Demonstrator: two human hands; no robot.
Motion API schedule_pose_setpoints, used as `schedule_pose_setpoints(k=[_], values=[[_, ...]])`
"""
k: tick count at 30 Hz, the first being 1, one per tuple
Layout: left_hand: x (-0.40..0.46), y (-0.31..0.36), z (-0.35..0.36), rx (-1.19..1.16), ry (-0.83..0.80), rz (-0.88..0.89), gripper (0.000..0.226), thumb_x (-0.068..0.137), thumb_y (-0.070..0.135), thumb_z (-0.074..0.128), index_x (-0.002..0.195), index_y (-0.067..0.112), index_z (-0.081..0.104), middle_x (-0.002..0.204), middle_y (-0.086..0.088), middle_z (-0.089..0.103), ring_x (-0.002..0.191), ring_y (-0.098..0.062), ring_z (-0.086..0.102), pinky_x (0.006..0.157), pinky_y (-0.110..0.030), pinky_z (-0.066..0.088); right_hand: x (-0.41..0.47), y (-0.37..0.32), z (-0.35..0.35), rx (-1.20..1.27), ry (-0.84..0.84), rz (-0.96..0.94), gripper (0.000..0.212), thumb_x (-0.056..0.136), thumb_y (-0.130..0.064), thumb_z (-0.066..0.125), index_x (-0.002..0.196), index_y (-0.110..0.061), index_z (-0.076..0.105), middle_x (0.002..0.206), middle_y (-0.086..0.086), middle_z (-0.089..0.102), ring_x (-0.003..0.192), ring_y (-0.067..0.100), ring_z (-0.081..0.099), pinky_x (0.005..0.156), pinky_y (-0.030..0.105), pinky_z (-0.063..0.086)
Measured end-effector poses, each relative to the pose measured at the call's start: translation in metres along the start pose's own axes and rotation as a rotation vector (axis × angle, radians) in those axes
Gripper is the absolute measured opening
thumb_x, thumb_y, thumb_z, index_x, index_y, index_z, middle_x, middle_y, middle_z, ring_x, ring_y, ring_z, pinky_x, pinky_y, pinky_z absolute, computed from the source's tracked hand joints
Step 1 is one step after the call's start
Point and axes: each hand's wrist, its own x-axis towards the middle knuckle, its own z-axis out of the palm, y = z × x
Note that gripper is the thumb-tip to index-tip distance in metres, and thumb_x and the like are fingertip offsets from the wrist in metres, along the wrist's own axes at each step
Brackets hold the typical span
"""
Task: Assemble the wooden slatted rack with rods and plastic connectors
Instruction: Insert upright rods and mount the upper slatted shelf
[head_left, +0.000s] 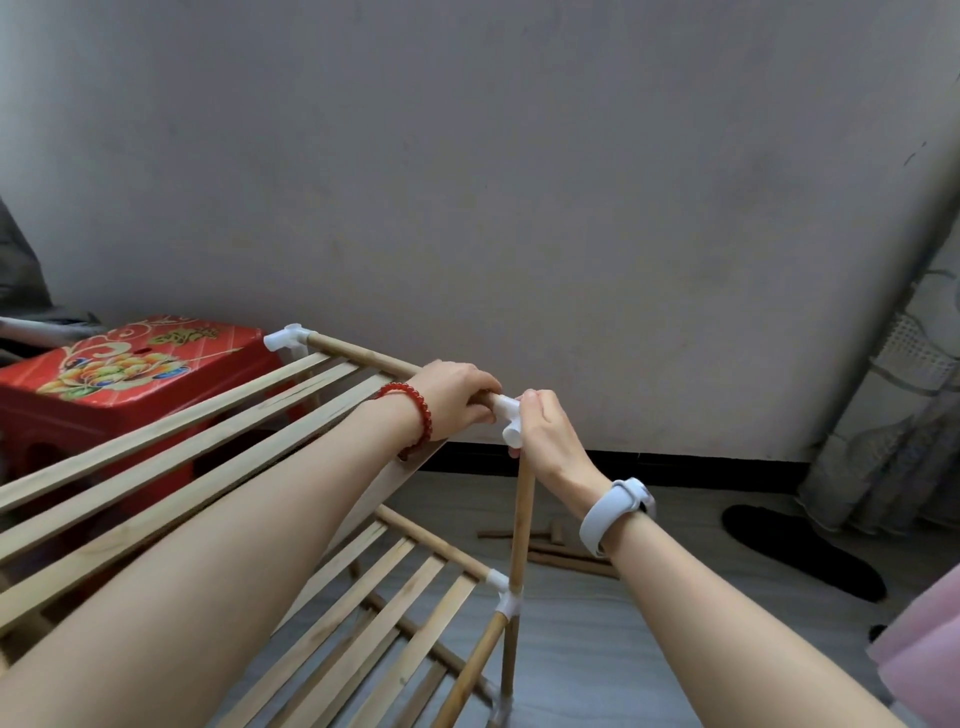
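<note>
The left hand (457, 397) is curling closed around the top rod (363, 356) of the wooden rack (171, 441), right at its near end. The right hand (545, 431) is gripping the white plastic connector (508, 415) at that corner, touching the left hand's fingertips. Under the connector an upright rod (522, 525) is running down to a second connector (506, 603) at the corner of the lower slatted shelf (395, 597). Spare rods (566, 558) are lying on the floor (597, 649) just beyond. A red stool (130, 374) is standing behind the rack's far corner.
</note>
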Motion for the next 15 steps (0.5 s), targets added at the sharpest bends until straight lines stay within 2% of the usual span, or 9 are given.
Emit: schedule_pose_setpoints(k=[2, 3, 5, 6, 9, 12, 15], values=[[-0.009, -0.001, 0.003, 0.044, -0.021, -0.071, 0.058, 0.088, 0.039, 0.055, 0.140, 0.022, 0.036, 0.144, -0.003, 0.037, 0.131, -0.022, 0.036, 0.108, -0.039, 0.025, -0.005, 0.002, -0.005, 0.005, -0.049, -0.059, 0.033, 0.103, -0.032, 0.017, 0.093, -0.016, 0.045, 0.073, -0.001, 0.048, 0.066, 0.009, 0.045, 0.056, 0.013, 0.038], [-0.015, -0.001, 0.004, 0.077, -0.072, -0.129, 0.071, 0.087, 0.045, 0.055, 0.146, 0.022, 0.023, 0.152, -0.003, 0.022, 0.139, -0.024, 0.023, 0.112, -0.044, 0.020, -0.010, 0.002, -0.009, 0.021, -0.068, -0.103, 0.036, 0.103, -0.031, 0.018, 0.087, -0.021, 0.048, 0.069, -0.002, 0.048, 0.063, 0.008, 0.044, 0.054, 0.009, 0.038], [-0.030, 0.002, 0.010, 0.135, -0.167, -0.226, 0.089, 0.086, 0.050, 0.055, 0.149, 0.021, 0.000, 0.157, -0.007, -0.003, 0.144, -0.027, -0.001, 0.114, -0.050, 0.011, -0.018, 0.001, -0.014, 0.014, -0.084, -0.164, 0.042, 0.103, -0.031, 0.019, 0.079, -0.029, 0.053, 0.066, -0.003, 0.048, 0.060, 0.008, 0.043, 0.055, 0.007, 0.037], [-0.037, 0.005, 0.011, 0.145, -0.181, -0.245, 0.090, 0.087, 0.048, 0.055, 0.149, 0.021, -0.005, 0.156, -0.009, -0.008, 0.144, -0.029, -0.005, 0.114, -0.050, 0.011, -0.022, 0.001, -0.015, -0.009, -0.089, -0.158, 0.041, 0.103, -0.033, 0.019, 0.082, -0.029, 0.054, 0.069, -0.003, 0.050, 0.065, 0.010, 0.045, 0.059, 0.010, 0.039], [-0.052, 0.015, 0.006, 0.158, -0.176, -0.196, 0.082, 0.092, 0.041, 0.051, 0.149, 0.020, -0.004, 0.156, -0.012, -0.006, 0.143, -0.031, -0.001, 0.113, -0.047, 0.020, -0.038, 0.002, -0.015, -0.098, -0.082, -0.072, 0.040, 0.101, -0.043, 0.019, 0.099, -0.020, 0.051, 0.081, -0.006, 0.056, 0.078, 0.011, 0.052, 0.066, 0.021, 0.038], [-0.067, 0.019, -0.002, 0.202, -0.200, -0.124, 0.079, 0.092, 0.040, 0.052, 0.149, 0.021, 0.000, 0.157, -0.006, -0.003, 0.144, -0.027, 0.001, 0.113, -0.044, 0.025, -0.060, -0.001, -0.016, -0.154, -0.109, -0.095, 0.039, 0.100, -0.046, 0.023, 0.097, -0.022, 0.053, 0.083, -0.008, 0.059, 0.076, 0.002, 0.053, 0.063, 0.019, 0.036], [-0.088, 0.017, -0.011, 0.340, -0.199, -0.035, 0.076, 0.093, 0.038, 0.050, 0.149, 0.022, 0.002, 0.157, -0.002, 0.001, 0.144, -0.022, 0.004, 0.115, -0.040, 0.022, -0.084, -0.012, -0.017, -0.220, -0.158, -0.137, 0.044, 0.100, -0.046, 0.027, 0.104, -0.017, 0.060, 0.083, -0.008, 0.062, 0.078, 0.008, 0.055, 0.067, 0.024, 0.041]])
